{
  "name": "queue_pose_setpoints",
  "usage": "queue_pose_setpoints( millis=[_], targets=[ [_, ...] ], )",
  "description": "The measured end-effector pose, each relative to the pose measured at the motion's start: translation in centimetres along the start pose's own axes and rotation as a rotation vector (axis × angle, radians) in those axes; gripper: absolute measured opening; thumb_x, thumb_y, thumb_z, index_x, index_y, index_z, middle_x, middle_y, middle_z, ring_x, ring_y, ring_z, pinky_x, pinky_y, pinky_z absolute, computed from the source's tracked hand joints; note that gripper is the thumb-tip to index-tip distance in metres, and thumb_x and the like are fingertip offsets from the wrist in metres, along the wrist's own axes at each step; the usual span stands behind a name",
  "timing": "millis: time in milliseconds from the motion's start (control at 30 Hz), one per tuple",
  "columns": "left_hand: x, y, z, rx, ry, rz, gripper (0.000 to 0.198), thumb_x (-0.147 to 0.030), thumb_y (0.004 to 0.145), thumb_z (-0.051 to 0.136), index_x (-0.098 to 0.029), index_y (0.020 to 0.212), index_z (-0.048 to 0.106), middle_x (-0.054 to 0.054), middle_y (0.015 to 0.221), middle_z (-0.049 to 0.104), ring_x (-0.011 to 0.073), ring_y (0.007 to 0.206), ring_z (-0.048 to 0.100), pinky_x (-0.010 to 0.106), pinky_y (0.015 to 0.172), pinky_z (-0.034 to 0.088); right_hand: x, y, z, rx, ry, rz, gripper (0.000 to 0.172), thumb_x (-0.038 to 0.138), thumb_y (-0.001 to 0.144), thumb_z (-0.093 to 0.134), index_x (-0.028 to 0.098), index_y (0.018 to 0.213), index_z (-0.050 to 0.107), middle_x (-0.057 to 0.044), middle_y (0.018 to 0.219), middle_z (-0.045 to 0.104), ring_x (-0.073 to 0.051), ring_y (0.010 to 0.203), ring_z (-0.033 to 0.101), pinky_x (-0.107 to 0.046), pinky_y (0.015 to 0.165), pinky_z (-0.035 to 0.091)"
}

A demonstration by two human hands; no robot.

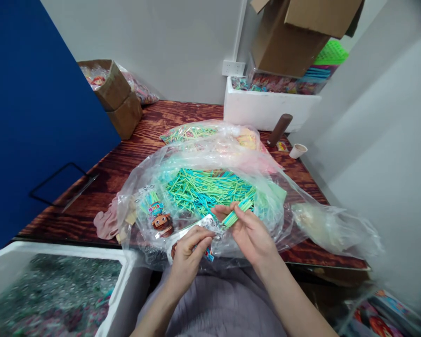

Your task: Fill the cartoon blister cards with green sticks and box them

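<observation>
My right hand holds a small bundle of green and blue sticks between thumb and fingers. Its lower end meets the opening of a clear printed packet, which my left hand pinches at the edge. Behind both hands, a large clear plastic bag lies open around a heap of loose green and blue sticks. On the left part of the bag rests a packet with a brown cartoon head and sticks showing in its upper part.
A white foam box stands at the lower left. Pink gloves lie by the bag. Farther back are a paper cup, a brown cylinder, another foam box and cardboard boxes. A blue panel borders the left.
</observation>
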State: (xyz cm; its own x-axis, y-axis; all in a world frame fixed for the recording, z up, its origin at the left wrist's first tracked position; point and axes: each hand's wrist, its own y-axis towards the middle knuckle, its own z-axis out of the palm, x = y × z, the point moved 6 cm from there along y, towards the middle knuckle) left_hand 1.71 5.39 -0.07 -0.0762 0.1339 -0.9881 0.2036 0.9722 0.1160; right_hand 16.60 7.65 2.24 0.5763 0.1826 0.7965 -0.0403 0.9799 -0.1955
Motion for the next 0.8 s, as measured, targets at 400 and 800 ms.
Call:
queue_pose_setpoints(
  millis=[400, 800],
  targets=[
    [-0.2, 0.9, -0.4, -0.092, -0.164, 0.021, 0.013, -0.029, 0.084, 0.066, -0.021, 0.086, 0.076, 0.007, 0.096, 0.068, 0.0208, 0.095, 0.062, 0.030, 0.083, 0.049, 2.4, -1.9, 1.2, 0.057, -0.748, -0.137, 0.060, 0.027, 0.083, 0.065, 0.030, 0.139, 0.042, -0.003, 0.109, 0.063, -0.020, 0.096, 0.060, -0.031, 0.084, 0.049],
    [0.9, 0.8, -0.1, 0.052, -0.149, -0.172, 0.052, -0.036, 0.073, 0.076, -0.024, 0.122, 0.064, 0.008, 0.106, 0.067, 0.0217, 0.085, 0.062, 0.026, 0.059, 0.055, 4.3, -5.7, 3.5, 0.082, -1.244, -0.712, 0.067, 0.013, 0.094, 0.044, 0.033, 0.153, 0.017, -0.003, 0.088, 0.059, -0.020, 0.079, 0.057, -0.035, 0.078, 0.049]
  ],
)
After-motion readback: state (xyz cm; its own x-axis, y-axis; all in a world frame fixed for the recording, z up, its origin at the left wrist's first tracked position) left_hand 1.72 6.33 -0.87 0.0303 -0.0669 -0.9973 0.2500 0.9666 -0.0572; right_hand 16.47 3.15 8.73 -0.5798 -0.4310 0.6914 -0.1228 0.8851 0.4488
